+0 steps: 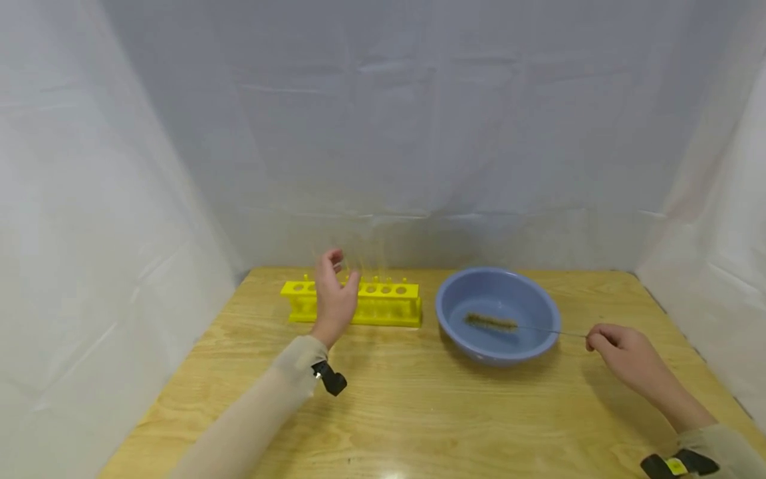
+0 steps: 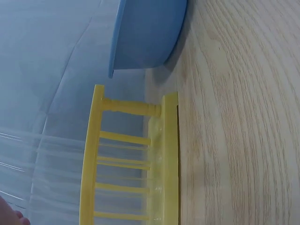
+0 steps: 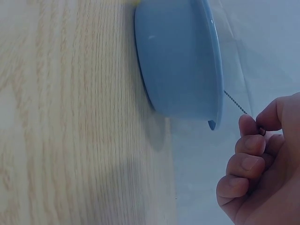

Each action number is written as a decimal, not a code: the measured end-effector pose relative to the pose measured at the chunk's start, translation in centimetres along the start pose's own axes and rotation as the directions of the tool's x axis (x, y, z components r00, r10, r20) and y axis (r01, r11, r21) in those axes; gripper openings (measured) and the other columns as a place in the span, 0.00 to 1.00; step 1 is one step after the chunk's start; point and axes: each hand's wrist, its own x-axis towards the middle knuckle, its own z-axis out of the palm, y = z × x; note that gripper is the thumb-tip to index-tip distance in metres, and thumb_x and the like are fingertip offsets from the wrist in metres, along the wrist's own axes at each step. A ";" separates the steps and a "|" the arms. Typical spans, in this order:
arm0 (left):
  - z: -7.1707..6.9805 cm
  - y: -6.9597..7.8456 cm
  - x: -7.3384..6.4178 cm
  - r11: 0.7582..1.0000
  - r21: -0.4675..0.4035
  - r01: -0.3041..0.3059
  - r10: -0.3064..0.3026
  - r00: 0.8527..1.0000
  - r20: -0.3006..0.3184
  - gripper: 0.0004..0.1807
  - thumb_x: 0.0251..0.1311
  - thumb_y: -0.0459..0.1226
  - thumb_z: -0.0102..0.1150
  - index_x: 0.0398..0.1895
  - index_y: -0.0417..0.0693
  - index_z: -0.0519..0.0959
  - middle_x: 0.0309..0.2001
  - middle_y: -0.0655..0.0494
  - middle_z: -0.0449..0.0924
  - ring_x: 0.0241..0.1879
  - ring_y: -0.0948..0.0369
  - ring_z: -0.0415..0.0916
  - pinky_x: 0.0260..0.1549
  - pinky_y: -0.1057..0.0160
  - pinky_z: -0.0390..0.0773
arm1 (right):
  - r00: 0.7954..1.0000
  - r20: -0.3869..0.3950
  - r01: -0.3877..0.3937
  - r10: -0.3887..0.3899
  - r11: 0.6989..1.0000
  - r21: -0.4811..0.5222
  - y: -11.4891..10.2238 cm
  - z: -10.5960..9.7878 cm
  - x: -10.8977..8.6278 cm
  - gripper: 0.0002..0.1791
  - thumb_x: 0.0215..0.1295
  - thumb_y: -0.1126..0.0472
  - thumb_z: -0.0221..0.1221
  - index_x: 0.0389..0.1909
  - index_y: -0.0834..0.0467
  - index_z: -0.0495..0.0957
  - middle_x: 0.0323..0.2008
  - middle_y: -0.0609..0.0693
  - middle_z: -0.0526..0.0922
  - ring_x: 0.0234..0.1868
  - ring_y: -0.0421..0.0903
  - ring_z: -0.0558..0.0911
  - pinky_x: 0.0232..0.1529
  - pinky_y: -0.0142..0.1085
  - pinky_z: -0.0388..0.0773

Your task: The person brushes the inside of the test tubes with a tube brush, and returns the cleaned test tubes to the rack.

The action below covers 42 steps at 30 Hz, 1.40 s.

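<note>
My right hand (image 1: 625,356) pinches the twisted wire handle (image 3: 235,102) of a test tube brush between thumb and forefinger, its other fingers curled. The brown bristles of the test tube brush (image 1: 491,322) lie over the inside of a blue basin (image 1: 455,293). My left hand (image 1: 336,299) is raised at a yellow test tube rack (image 1: 385,319), thumb apart from the loosely bent fingers. Clear test tubes (image 2: 56,150) stand in the rack, faint against the backdrop. Only a bit of the left fingers (image 2: 9,215) shows in the left wrist view; contact with a tube cannot be made out.
The rack and basin stand side by side toward the back of a wooden table (image 1: 419,412). Pale sheeting (image 1: 419,133) hangs behind the table and along both sides.
</note>
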 end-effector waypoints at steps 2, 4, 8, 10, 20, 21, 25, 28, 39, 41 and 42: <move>0.2 0.0 0.2 1.000 -0.011 0.029 -0.029 1.000 0.010 0.25 0.71 0.38 0.53 0.68 0.44 0.62 0.64 0.47 0.67 0.64 0.52 0.66 0.66 0.50 0.68 | 1.000 0.000 0.002 -0.002 1.000 -0.002 0.0 0.0 0.0 0.20 0.81 0.54 0.43 0.38 0.59 0.80 0.21 0.50 0.67 0.17 0.40 0.61 0.21 0.36 0.61; 0.4 -0.1 0.3 0.998 -0.028 0.055 -0.055 0.998 0.016 0.26 0.71 0.38 0.52 0.69 0.44 0.62 0.63 0.47 0.68 0.64 0.53 0.66 0.66 0.49 0.68 | 1.000 -0.004 0.008 -0.008 1.000 -0.002 -0.1 0.0 0.0 0.19 0.81 0.54 0.43 0.38 0.59 0.80 0.22 0.50 0.68 0.17 0.39 0.61 0.22 0.36 0.61; 0.7 -0.2 0.5 0.992 -0.049 0.115 -0.114 0.993 0.021 0.26 0.72 0.37 0.50 0.70 0.43 0.62 0.61 0.46 0.69 0.63 0.51 0.68 0.67 0.49 0.68 | 1.000 -0.003 0.011 -0.011 1.000 0.004 -0.2 0.0 0.0 0.19 0.81 0.55 0.43 0.37 0.59 0.80 0.21 0.49 0.68 0.17 0.39 0.60 0.21 0.36 0.61; 0.8 -0.2 0.6 0.987 -0.062 0.146 -0.144 0.989 0.025 0.26 0.72 0.37 0.49 0.71 0.43 0.61 0.61 0.45 0.70 0.63 0.48 0.69 0.67 0.48 0.69 | 1.000 0.002 0.009 -0.009 1.000 0.005 -0.2 0.0 0.0 0.20 0.81 0.55 0.43 0.38 0.59 0.80 0.20 0.48 0.67 0.16 0.39 0.60 0.21 0.36 0.61; 0.9 -1.4 0.8 0.965 -0.018 0.261 -0.257 0.960 0.112 0.24 0.76 0.42 0.47 0.71 0.44 0.64 0.62 0.46 0.72 0.63 0.50 0.70 0.64 0.48 0.71 | 1.000 0.008 0.005 -0.005 1.000 0.009 -0.2 -0.1 0.0 0.20 0.81 0.54 0.43 0.37 0.60 0.80 0.18 0.48 0.65 0.16 0.39 0.60 0.20 0.36 0.61; 0.9 -1.5 0.8 0.965 -0.015 0.260 -0.257 0.960 0.115 0.24 0.76 0.43 0.47 0.70 0.44 0.64 0.61 0.46 0.72 0.62 0.50 0.71 0.64 0.48 0.72 | 1.000 0.007 0.004 -0.004 1.000 0.008 -0.2 -0.1 0.0 0.20 0.81 0.55 0.43 0.37 0.60 0.80 0.18 0.48 0.65 0.16 0.39 0.60 0.21 0.36 0.61; 0.9 -1.9 0.6 0.968 -0.011 0.253 -0.249 0.960 0.129 0.22 0.77 0.44 0.48 0.68 0.44 0.67 0.59 0.47 0.74 0.59 0.51 0.73 0.60 0.48 0.74 | 1.000 0.003 0.000 0.000 1.000 0.000 -0.1 0.1 0.0 0.19 0.81 0.55 0.43 0.37 0.59 0.80 0.19 0.47 0.66 0.16 0.39 0.61 0.21 0.36 0.61; 0.9 -2.0 0.5 0.971 -0.012 0.239 -0.236 0.963 0.130 0.21 0.77 0.45 0.47 0.66 0.45 0.68 0.58 0.47 0.75 0.57 0.51 0.74 0.58 0.49 0.75 | 1.000 0.003 -0.003 0.003 1.000 0.003 -0.2 0.1 0.0 0.19 0.81 0.55 0.44 0.37 0.59 0.80 0.19 0.48 0.66 0.16 0.39 0.61 0.21 0.35 0.61; 0.7 -1.4 0.3 0.979 0.002 0.205 -0.204 0.974 0.096 0.20 0.78 0.45 0.46 0.64 0.44 0.69 0.57 0.46 0.74 0.55 0.52 0.74 0.56 0.49 0.76 | 1.000 -0.005 0.014 -0.014 1.000 0.012 0.0 0.2 0.0 0.18 0.80 0.56 0.44 0.36 0.59 0.80 0.19 0.47 0.65 0.16 0.38 0.60 0.21 0.35 0.61; 0.6 -1.1 0.4 0.983 -0.001 0.185 -0.184 0.980 0.081 0.19 0.78 0.45 0.46 0.63 0.44 0.69 0.55 0.46 0.75 0.54 0.51 0.75 0.55 0.49 0.76 | 1.000 0.000 0.011 -0.011 1.000 0.011 0.0 0.2 -0.1 0.18 0.80 0.57 0.44 0.37 0.59 0.80 0.19 0.48 0.66 0.16 0.38 0.60 0.21 0.35 0.61; 0.6 -1.0 0.5 0.984 -0.001 0.176 -0.175 0.982 0.071 0.19 0.78 0.45 0.45 0.63 0.44 0.69 0.55 0.46 0.75 0.54 0.51 0.75 0.55 0.50 0.76 | 1.000 0.004 0.008 -0.008 1.000 0.011 -0.1 0.2 -0.1 0.18 0.80 0.57 0.44 0.37 0.59 0.80 0.20 0.48 0.66 0.16 0.38 0.60 0.22 0.35 0.61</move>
